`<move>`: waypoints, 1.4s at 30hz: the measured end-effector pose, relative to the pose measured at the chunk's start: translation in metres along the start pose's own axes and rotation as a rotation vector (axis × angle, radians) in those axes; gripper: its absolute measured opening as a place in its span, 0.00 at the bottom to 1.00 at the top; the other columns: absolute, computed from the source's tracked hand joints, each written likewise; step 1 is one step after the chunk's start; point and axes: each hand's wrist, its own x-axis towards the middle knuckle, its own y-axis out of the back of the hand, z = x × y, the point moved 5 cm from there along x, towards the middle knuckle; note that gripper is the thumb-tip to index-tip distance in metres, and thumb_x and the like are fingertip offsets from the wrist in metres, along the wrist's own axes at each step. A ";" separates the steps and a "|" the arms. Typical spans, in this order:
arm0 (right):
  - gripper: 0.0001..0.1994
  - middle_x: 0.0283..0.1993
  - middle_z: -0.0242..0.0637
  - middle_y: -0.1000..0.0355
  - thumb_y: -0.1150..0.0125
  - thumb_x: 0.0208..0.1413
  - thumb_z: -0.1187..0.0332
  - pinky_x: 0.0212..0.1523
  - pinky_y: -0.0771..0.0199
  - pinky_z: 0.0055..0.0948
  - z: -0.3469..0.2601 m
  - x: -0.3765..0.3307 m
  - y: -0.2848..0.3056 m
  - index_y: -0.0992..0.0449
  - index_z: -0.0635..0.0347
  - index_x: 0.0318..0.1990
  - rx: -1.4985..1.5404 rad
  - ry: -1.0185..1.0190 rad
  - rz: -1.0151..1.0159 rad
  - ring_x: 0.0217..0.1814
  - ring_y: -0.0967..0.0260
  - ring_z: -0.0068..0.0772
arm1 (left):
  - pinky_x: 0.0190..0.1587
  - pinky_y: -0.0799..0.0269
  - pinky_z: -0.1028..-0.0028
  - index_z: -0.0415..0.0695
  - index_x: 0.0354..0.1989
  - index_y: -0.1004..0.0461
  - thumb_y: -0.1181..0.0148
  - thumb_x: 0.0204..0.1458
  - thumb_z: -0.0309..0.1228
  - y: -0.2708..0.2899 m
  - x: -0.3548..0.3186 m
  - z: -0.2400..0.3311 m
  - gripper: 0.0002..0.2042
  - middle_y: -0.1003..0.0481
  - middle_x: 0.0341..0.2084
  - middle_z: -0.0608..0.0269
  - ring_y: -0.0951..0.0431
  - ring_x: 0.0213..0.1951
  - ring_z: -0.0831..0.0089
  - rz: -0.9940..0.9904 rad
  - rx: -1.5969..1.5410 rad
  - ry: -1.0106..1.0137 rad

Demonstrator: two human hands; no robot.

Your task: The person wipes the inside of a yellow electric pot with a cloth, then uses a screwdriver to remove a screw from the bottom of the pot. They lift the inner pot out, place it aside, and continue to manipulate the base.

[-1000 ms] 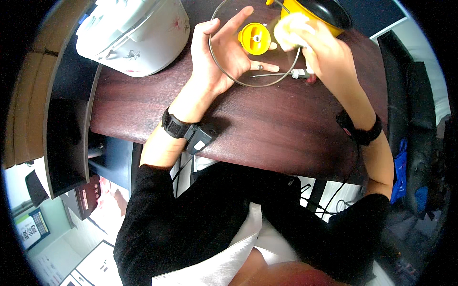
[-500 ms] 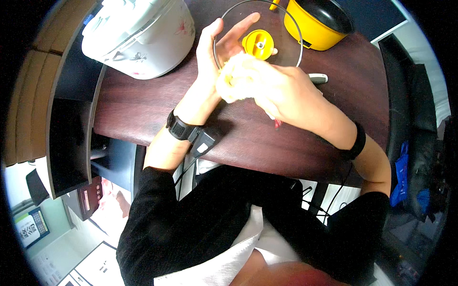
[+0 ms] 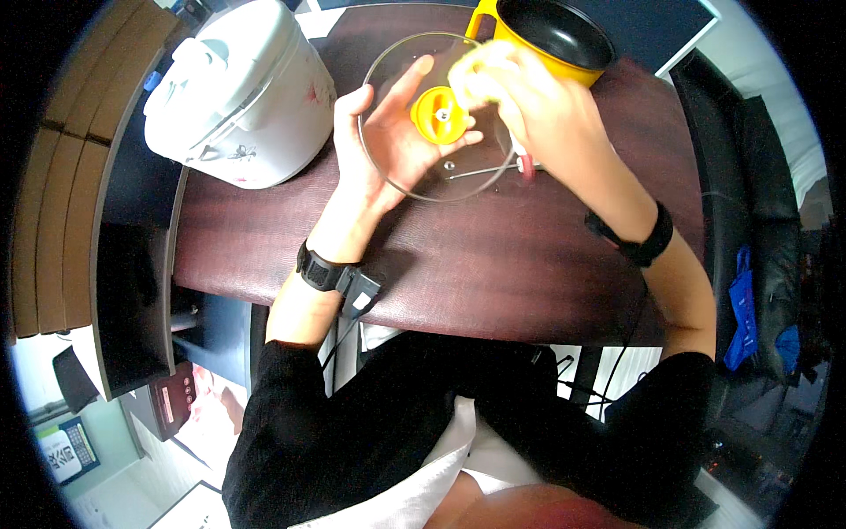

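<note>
My left hand [image 3: 401,145] is under a round clear glass lid [image 3: 382,172], its fingers curled toward the yellow knob [image 3: 439,115] at the centre. The thumb and index finger stretch out along the lid's left side. Over the lid's right upper edge, my right hand [image 3: 555,106] grips a bunched pale yellow cloth [image 3: 480,75], washed out by glare. A small red piece [image 3: 526,167] shows just below that hand; what it belongs to is unclear. A thin metal shaft [image 3: 480,171] lies on the table, seen partly through the glass, with a small round metal piece [image 3: 449,165] near it.
A white rice cooker [image 3: 256,115] stands at the left of the dark brown table [image 3: 441,273]. Beyond my right hand is a yellow pot [image 3: 564,44] with a black inside. Stacked cardboard boxes [image 3: 53,212] are at far left, and a black sofa [image 3: 767,194] at far right.
My right hand has moved away and right with the cloth, uncovering the lid's near part. The lid now faces up more fully in my left hand. The view has shifted slightly.
</note>
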 end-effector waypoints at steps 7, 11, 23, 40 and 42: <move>0.07 0.44 0.36 0.32 0.44 0.48 0.73 0.25 0.22 0.33 -0.068 -0.031 -0.022 0.26 0.49 0.36 0.613 -0.019 -0.179 0.22 0.27 0.35 | 0.55 0.32 0.55 0.45 0.67 0.47 0.51 0.49 0.58 0.013 0.000 -0.006 0.41 0.29 0.48 0.45 0.27 0.50 0.53 0.013 0.021 0.027; 0.12 0.43 0.37 0.31 0.40 0.47 0.74 0.32 0.19 0.29 -0.060 0.013 -0.033 0.27 0.49 0.40 0.456 0.019 -0.075 0.36 0.25 0.37 | 0.55 0.33 0.61 0.48 0.63 0.38 0.57 0.52 0.60 0.023 -0.002 -0.011 0.35 0.28 0.48 0.49 0.27 0.51 0.58 0.179 0.037 0.016; 0.15 0.44 0.43 0.32 0.39 0.48 0.74 0.38 0.22 0.37 -0.038 -0.037 -0.024 0.26 0.52 0.45 0.361 -0.214 -0.320 0.35 0.25 0.46 | 0.59 0.39 0.47 0.45 0.67 0.49 0.52 0.47 0.61 0.017 -0.001 0.007 0.43 0.34 0.51 0.40 0.31 0.53 0.46 0.133 0.113 -0.159; 0.15 0.46 0.42 0.31 0.43 0.52 0.72 0.41 0.24 0.36 0.004 0.019 -0.021 0.28 0.52 0.49 0.055 -0.123 -0.072 0.42 0.27 0.46 | 0.57 0.37 0.52 0.40 0.67 0.50 0.53 0.49 0.58 0.001 -0.006 0.015 0.42 0.37 0.55 0.45 0.32 0.54 0.51 0.097 0.061 -0.218; 0.15 0.46 0.43 0.31 0.42 0.50 0.73 0.40 0.24 0.36 -0.014 -0.007 -0.024 0.27 0.53 0.48 0.116 -0.086 -0.202 0.41 0.26 0.46 | 0.61 0.42 0.47 0.44 0.67 0.49 0.52 0.48 0.59 0.012 -0.005 0.016 0.42 0.37 0.55 0.41 0.34 0.56 0.48 0.094 0.089 -0.226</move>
